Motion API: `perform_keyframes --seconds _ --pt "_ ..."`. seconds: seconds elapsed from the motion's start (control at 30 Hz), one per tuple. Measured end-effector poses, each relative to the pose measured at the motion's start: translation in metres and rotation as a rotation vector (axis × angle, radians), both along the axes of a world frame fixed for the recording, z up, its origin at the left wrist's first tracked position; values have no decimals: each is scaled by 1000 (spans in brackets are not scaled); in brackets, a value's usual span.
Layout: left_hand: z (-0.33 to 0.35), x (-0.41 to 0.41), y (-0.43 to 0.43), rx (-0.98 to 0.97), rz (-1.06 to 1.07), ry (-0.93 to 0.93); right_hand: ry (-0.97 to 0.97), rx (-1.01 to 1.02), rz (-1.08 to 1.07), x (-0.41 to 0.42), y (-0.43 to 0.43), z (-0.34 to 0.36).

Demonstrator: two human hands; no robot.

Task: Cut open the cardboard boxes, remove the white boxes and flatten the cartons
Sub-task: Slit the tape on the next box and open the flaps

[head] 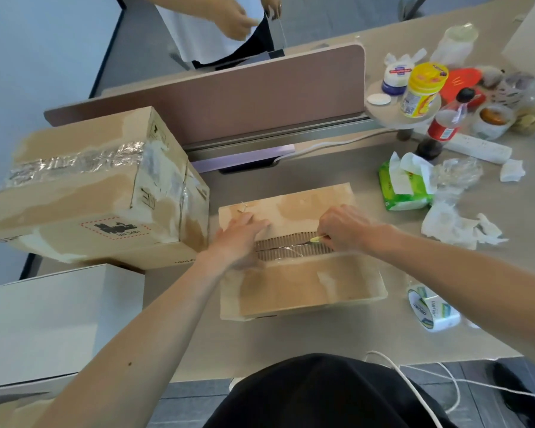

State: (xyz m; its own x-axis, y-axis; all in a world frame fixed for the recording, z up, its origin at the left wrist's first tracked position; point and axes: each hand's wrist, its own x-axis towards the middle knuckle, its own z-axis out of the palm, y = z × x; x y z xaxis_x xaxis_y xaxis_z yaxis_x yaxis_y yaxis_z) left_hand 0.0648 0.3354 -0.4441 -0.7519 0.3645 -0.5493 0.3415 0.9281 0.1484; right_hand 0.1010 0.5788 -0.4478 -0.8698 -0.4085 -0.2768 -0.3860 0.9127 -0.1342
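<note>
While the right hand (pixel 343 227) curls its fingers tight round a little yellow cutter (pixel 317 239), the blade is down in the seam (pixel 291 248) of the small box (pixel 303 282), and that box sits square in front of the person, near the middle of the desk (pixel 291 344). The left hand (pixel 238 239) lies across the left end of the top with its fingers mostly straight, pressing down and gripping nothing, though it's a bit blurred. The flaps have parted enough to show their ribbed edges, yet clear tape glints across the gap, so I'd call this cut only partly through. Over at the left edge, the big box (pixel 84 193) stands touching the small one, its top sealed under crinkled tape: untouched, by the look of it. One white box (pixel 59 319) sits by the near left corner, which suggests one carton may be emptied, but I can't see any flattened cardboard from here. A tape roll (pixel 433 313) lies toward the near right edge. So it's early going, I'd say: finish this seam, lift out what's inside, then the big box, and all the flattening is left.
</note>
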Motion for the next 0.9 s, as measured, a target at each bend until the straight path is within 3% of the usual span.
perform_keyframes --seconds 0.43,0.9 --pt "7 3 43 -145 88 5 -2 30 -40 14 70 4" --pt "15 6 60 -139 35 52 16 1 -119 31 106 0"
